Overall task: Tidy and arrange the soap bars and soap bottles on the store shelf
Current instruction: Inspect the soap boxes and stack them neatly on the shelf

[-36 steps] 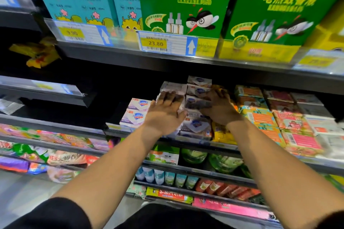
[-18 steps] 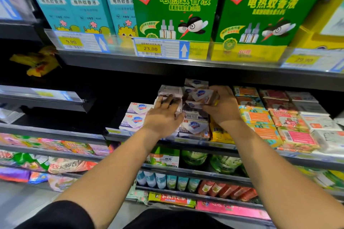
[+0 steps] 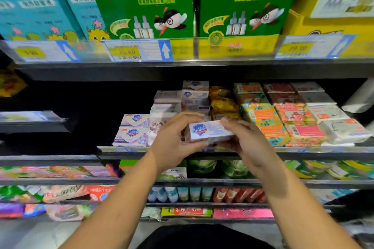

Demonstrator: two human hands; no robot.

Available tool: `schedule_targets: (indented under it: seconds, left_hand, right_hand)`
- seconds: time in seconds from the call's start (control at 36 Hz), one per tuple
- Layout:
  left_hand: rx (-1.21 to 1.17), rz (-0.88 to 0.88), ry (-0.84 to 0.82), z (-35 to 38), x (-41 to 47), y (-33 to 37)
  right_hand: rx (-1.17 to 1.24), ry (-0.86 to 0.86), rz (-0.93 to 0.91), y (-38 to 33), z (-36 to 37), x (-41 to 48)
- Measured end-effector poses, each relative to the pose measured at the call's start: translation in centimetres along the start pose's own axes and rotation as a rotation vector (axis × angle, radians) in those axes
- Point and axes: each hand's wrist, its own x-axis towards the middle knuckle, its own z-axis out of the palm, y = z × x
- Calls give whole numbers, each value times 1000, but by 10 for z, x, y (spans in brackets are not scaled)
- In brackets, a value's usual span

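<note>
**While one soap box is in both hands, the row is only partly in order**

As far as the view shows, the white-and-blue soap box (image 3: 209, 130) is held in the air just in front of the front edge of the soap shelf (image 3: 303, 150). It is near the middle of that edge, with its printed face turned to the camera. The left hand (image 3: 174, 141) grips its left end with curled fingers, and the right hand (image 3: 244, 139) grips the right end in the same way.

Directly behind the box, a stack of similar white boxes (image 3: 195, 95) stands toward the back, and some of them seem turned at different angles. At the left end of the row, two purple-white boxes (image 3: 133, 127) lie neatly one on the other. To the right, yellow packs (image 3: 221, 101), orange bars (image 3: 263, 115), pink bars (image 3: 297, 115) and white packs (image 3: 327, 111) lie in straight columns up to the right edge.

I judge that the right part is done. The held box has no place yet, and the middle stack needs squaring. I cannot make out any soap bottles on this shelf.
</note>
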Motion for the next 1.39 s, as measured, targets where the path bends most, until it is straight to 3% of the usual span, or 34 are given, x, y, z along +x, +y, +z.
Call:
schedule_targets:
  seconds: [0.14,0.22,0.28,0.36,0.42,0.47,0.53,0.64,0.75,0.89,1.0,1.14,1.22,1.31,1.39]
  left_hand:
    - [-431,-269,117,2,-3,12]
    - [-601,-369,192,2,0,20]
    - [-611,-390,156,2,0,21]
    - [-594,-265,-60,-3,-9,14]
    - [-413,-183,-191,-6,-14,10]
    - [-120,-86,-182,-6,-15,7]
    - [-17,0,-96,-6,-13,4]
    - [-209,-148,9,-8,-14,9]
    - [-485,-362,50,-4,-15,21]
    - [-614,-367,-74,-4,-18,17]
    - [-481,-261,-221,-7,-23,12]
    - [-165,-154,-34,-10,-22,3]
    - [-300,-247,63,-11,-22,5]
    - [-570,-367,108,-7,-20,18]
    - [-546,-365,115,-4,-21,25]
  right_hand:
    - [-41,-227,42,1,2,-29]
    - [-113,-188,-39,6,7,-34]
    - [-144,-94,-89,7,9,-32]
    - [-16,-47,-111,3,6,-32]
    - [65,-76,-92,-3,0,-32]
    - [88,-164,-36,-6,-7,-33]
    - [115,-291,16,-4,-13,-32]
    - [38,-484,-16,5,-21,-29]
    - [-125,-313,-98,5,-5,-29]
    - [-42,-91,-81,4,6,-30]
    - [97,-132,-63,1,2,-32]
    - [183,-354,39,2,-7,-32]
    - [62,-475,13,5,-12,-31]
    - [-182,-373,-45,4,-6,-30]
    - [-98,-310,-9,5,0,-29]
